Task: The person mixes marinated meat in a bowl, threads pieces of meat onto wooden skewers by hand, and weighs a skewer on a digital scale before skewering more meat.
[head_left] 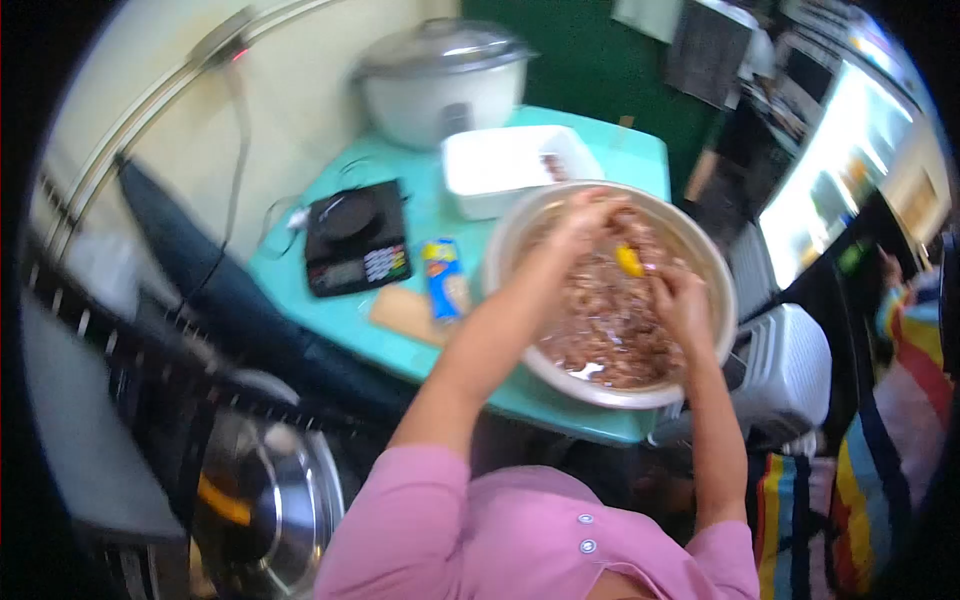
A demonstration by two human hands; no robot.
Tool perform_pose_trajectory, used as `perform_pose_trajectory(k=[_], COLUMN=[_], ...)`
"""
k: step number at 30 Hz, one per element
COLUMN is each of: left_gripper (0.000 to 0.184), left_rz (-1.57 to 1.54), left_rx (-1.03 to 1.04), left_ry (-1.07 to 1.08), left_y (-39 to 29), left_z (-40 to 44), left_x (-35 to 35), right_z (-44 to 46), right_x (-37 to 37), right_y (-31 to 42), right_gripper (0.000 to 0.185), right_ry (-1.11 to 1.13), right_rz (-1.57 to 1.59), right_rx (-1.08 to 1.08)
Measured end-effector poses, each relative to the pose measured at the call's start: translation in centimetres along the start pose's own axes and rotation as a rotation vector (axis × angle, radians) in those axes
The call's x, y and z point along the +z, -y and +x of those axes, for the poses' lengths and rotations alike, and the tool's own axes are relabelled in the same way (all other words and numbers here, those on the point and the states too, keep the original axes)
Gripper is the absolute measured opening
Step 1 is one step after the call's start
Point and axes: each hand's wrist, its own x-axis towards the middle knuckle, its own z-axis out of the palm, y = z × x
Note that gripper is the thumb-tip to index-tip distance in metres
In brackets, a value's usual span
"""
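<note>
A wide metal basin point(730, 300) holds many wet brown pieces point(600, 330) that look like meat, with shiny liquid among them. Both of my hands are over the basin. My left hand point(597, 218) is toward its far side, its fingers curled at a brown piece; motion blurs the grip. My right hand point(682, 298) is lower and to the right, fingers bent and drawn together, their tips hidden. Between the two hands shows a small bright yellow object point(629, 261), close to my right fingertips. I cannot make out its kind.
The basin stands on a turquoise table point(640, 150). Behind it is a white tub point(500, 170) with a few brown bits; farther back, a large rice cooker point(440, 90). A black scale point(355, 240) and blue packet point(445, 280) lie left. Right are a grey plastic chair point(780, 370) and striped cloth point(860, 490).
</note>
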Motion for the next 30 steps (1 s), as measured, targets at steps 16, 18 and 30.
perform_pose_trajectory(k=[16, 18, 30], left_gripper=[0.056, 0.088, 0.059], left_rz=[-0.111, -0.04, 0.921], left_rx=[0.1, 0.117, 0.994], left_ry=[0.191, 0.227, 0.187], left_y=[0.4, 0.2, 4.8], left_z=[0.7, 0.9, 0.9], left_x=[-0.6, -1.1, 0.9], right_z=[2.1, 3.6, 18.8], right_x=[-0.7, -2.1, 12.8], right_y=[-3.6, -3.8, 20.3], right_gripper=[0.009, 0.007, 0.011], right_ry=[-0.037, -0.067, 0.283], right_rz=[0.093, 0.012, 0.03], right_rx=[0.123, 0.057, -0.497])
